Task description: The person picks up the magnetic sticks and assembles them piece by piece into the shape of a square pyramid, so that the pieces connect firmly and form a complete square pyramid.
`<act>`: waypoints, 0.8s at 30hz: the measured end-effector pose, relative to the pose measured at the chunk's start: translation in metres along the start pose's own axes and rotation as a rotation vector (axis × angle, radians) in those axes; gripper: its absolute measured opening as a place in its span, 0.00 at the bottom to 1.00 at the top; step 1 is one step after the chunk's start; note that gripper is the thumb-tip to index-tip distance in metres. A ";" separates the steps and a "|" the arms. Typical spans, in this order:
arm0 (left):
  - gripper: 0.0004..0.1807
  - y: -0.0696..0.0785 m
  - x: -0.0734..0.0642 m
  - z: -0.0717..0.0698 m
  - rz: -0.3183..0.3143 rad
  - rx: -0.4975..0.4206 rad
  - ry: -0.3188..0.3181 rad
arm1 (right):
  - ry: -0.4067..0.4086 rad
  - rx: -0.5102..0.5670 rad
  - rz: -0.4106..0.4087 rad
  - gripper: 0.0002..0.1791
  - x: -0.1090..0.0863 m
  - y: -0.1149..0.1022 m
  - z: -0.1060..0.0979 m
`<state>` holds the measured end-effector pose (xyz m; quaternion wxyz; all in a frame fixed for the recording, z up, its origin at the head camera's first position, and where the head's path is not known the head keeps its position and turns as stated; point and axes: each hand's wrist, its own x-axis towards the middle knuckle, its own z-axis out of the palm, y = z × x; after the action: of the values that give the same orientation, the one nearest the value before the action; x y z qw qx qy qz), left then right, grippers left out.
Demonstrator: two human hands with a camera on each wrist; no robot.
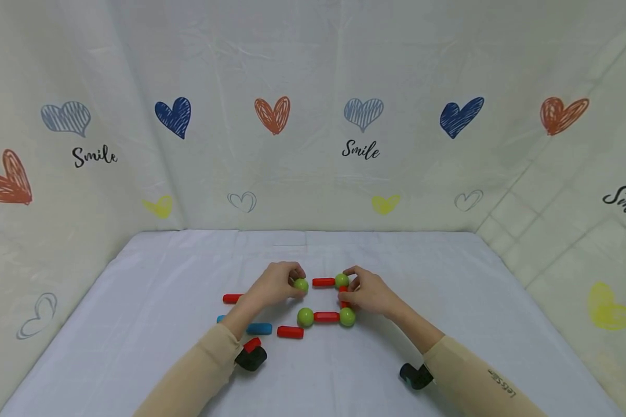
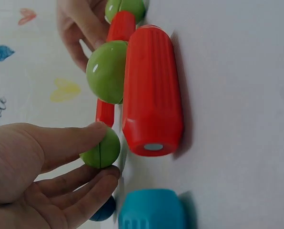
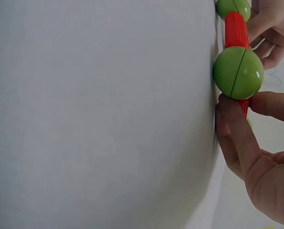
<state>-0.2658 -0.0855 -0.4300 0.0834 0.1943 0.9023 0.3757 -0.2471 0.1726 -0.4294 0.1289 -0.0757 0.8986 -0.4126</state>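
Observation:
My left hand (image 1: pixel 279 282) pinches a green ball (image 1: pixel 301 285) between thumb and fingers; in the left wrist view that green ball (image 2: pixel 101 149) shows a seam. A red rod (image 1: pixel 323 282) lies just right of it, joined to another green ball (image 1: pixel 341 281). My right hand (image 1: pixel 367 291) holds the red rod (image 1: pixel 344 297) that runs from this ball toward a nearer green ball (image 1: pixel 347 317). From there a further red rod (image 1: pixel 326 317) reaches left to a green ball (image 1: pixel 305 317). In the right wrist view, fingers (image 3: pixel 237 126) partly hide the held rod.
Loose on the white-covered table (image 1: pixel 344 370) lie a red rod (image 1: pixel 290 332), a blue rod (image 1: pixel 259 328) and another red rod (image 1: pixel 232 298). More pieces are partly hidden by the left arm. A heart-printed cloth (image 1: pixel 313 174) hangs behind.

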 end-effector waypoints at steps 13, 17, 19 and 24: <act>0.18 0.013 0.010 0.005 -0.012 0.059 0.006 | -0.015 0.032 0.010 0.31 -0.001 0.001 -0.002; 0.18 0.014 0.012 0.006 -0.007 0.074 0.010 | -0.018 0.039 0.010 0.31 -0.001 0.001 -0.002; 0.18 0.014 0.012 0.006 -0.005 0.078 0.012 | -0.017 0.038 0.011 0.31 -0.001 0.001 -0.002; 0.18 0.013 0.012 0.007 -0.011 0.085 0.014 | -0.007 0.033 0.017 0.31 -0.003 0.001 -0.002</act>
<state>-0.2711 -0.0682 -0.4259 0.0708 0.1899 0.9191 0.3380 -0.2454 0.1752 -0.4280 0.1369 -0.0676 0.8917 -0.4261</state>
